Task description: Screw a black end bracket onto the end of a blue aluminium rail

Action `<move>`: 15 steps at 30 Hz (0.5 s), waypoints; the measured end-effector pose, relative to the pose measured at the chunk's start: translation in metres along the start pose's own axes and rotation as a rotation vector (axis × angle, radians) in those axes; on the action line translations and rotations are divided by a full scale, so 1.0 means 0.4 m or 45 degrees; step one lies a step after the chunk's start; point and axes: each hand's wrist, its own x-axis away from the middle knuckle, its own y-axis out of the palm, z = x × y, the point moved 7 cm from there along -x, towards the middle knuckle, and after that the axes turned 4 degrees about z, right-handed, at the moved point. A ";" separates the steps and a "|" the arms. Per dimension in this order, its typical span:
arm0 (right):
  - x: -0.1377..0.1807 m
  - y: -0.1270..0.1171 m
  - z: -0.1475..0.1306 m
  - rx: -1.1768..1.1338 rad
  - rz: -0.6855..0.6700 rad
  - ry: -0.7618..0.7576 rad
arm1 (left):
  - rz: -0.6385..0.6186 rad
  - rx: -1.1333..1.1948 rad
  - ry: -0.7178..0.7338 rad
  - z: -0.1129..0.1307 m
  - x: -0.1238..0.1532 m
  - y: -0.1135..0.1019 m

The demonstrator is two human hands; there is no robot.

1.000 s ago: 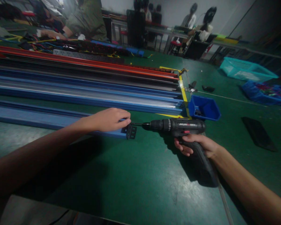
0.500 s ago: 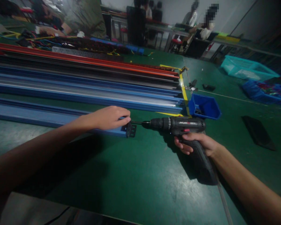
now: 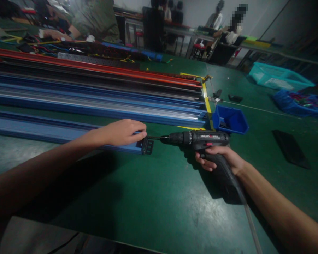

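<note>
My right hand (image 3: 222,158) is wrapped around the handle of a black cordless drill (image 3: 206,138), which points left. Its long thin bit (image 3: 155,137) reaches a black slotted bracket (image 3: 147,146) at the right end of a blue metal channel (image 3: 55,130). Over that end lies my left hand (image 3: 128,132), thumb and fingers closed at the bracket's upper edge. The fingertips sit right beside the tip of the bit. Any screw at the tip is too small to make out.
More blue, black and red channels (image 3: 95,93) lie side by side behind, ending near yellow tape (image 3: 208,106). A blue bin (image 3: 230,120) stands past the drill. A dark flat piece (image 3: 290,148) and a teal basket (image 3: 281,77) are rightward. Across the table is a person (image 3: 95,21).
The drill and my right hand have shifted slightly left and up, the drill's base most. My left hand keeps its place at the bracket.
</note>
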 end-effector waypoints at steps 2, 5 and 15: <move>0.000 0.000 0.000 -0.010 0.002 0.003 | -0.001 -0.002 0.006 0.000 0.000 0.000; 0.000 0.001 0.000 -0.012 0.000 0.004 | -0.002 -0.001 0.008 -0.001 -0.001 0.000; 0.000 0.001 0.000 0.005 0.003 -0.026 | 0.007 0.005 -0.004 -0.001 -0.001 0.000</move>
